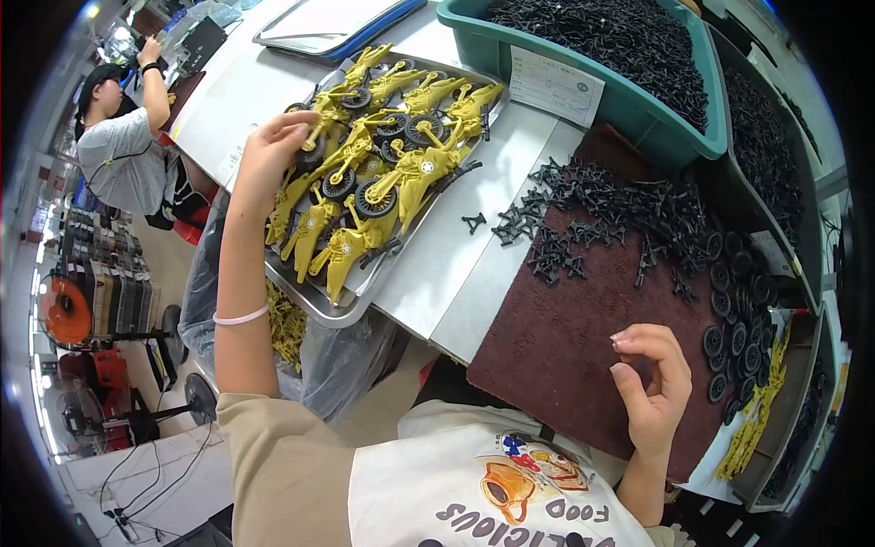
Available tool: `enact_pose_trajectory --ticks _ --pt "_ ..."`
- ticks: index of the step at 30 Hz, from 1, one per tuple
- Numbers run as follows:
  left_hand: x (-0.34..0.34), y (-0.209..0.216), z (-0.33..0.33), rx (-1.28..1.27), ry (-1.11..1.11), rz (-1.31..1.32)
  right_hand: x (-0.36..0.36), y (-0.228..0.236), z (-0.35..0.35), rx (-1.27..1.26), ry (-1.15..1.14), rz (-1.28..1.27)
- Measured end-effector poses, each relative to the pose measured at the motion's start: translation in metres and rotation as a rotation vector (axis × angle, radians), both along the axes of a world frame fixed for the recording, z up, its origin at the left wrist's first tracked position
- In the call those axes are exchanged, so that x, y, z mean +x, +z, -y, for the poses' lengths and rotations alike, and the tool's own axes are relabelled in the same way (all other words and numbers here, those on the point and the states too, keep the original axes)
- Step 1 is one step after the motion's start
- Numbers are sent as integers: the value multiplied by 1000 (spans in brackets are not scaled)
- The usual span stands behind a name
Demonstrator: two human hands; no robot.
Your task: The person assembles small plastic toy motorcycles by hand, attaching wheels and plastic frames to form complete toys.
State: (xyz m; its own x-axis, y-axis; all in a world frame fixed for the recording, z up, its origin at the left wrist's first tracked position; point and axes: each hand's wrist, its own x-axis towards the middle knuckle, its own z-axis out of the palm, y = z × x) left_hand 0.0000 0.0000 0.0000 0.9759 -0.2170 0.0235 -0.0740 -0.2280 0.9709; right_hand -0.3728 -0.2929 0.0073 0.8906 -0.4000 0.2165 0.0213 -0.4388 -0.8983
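Nearest, our white top point(387, 483) carries printed lettering and a brown cup picture point(507, 485). Our right hand point(658, 392) curves over a maroon mat point(556, 342), thumb and fingers apart. Our left hand point(267, 166) reaches yellow toy motorcycles point(415, 173) heaped on a metal tray point(339, 319); we cannot tell whether it clamps one. Beyond, a teal bin point(483, 47) bears a white printed label point(551, 87).

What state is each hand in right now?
Left hand: at the yellow toy motorcycles; grip cannot be told.
Right hand: open, fingers loosely curled, nothing visibly held.
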Motion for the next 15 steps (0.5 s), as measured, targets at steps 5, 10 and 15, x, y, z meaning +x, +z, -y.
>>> enact_pose_trajectory --ticks 5,10,15 --pt "-5 15 4 524 -73 200 2 -1 -1 -45 1 27" --pt "-23 13 0 715 99 574 5 -3 0 -108 14 17" --pt "-43 -36 -127 299 783 911 1 -5 -2 -149 -15 -5"
